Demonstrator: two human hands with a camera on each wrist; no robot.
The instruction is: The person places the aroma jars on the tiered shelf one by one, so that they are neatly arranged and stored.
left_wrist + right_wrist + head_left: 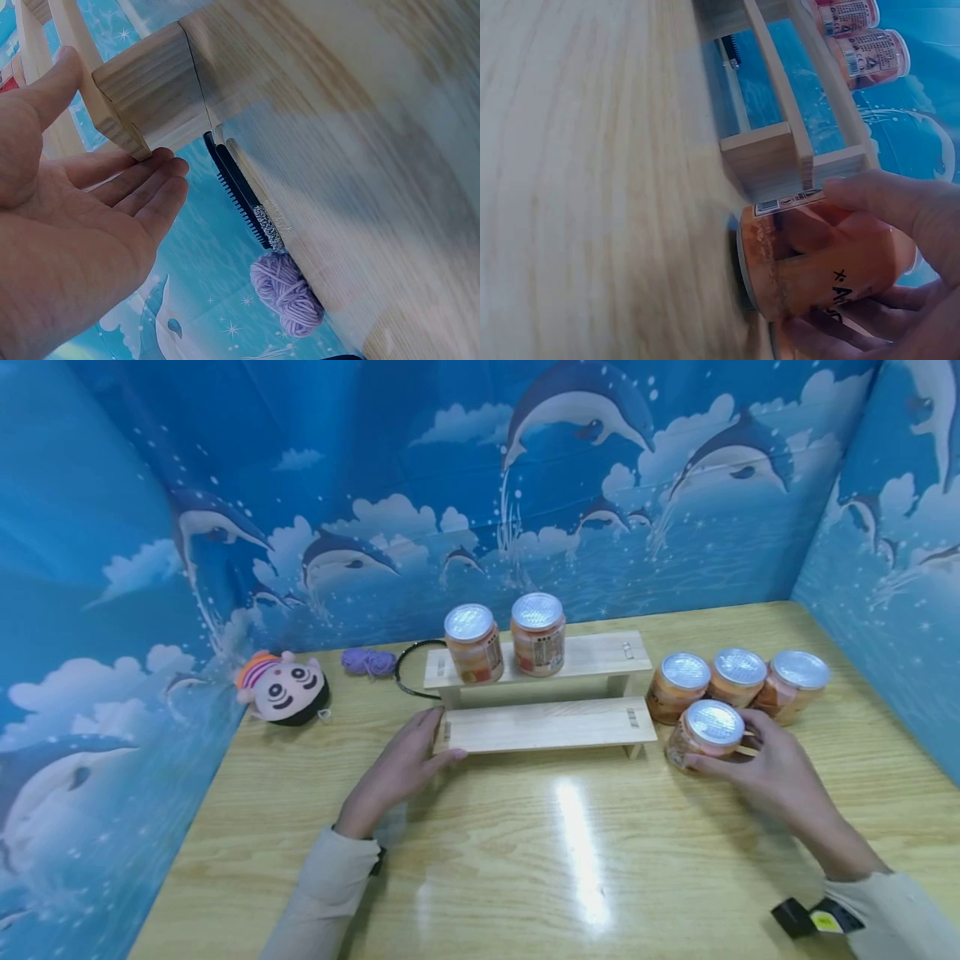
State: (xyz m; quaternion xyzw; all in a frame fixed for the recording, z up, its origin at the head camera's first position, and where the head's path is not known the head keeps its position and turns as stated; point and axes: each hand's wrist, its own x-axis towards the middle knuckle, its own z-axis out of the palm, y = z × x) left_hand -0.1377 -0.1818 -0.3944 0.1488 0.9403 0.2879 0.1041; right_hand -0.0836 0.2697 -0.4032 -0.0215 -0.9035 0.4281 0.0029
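My right hand [776,768] grips an orange-labelled can [705,735] with a silver lid, thumb on one side and fingers on the other. In the right wrist view this can [817,255] is close beside the end of a two-tier wooden shelf [547,727]. Three similar cans, among them a middle can [737,677], stand in a row just behind it. My left hand [401,764] holds the left end of the shelf's lower tier. The left wrist view shows its thumb and fingertips [161,169] on either side of the board's end. Two cans [474,647] stand on the upper tier.
A purple yarn bundle [367,662] and a black hoop [405,672] lie left of the shelf. Farther left sits a plush face toy [288,689] with an orange striped cap. A dolphin-printed blue backdrop [360,510] encloses the wooden table [510,868] at the back and sides.
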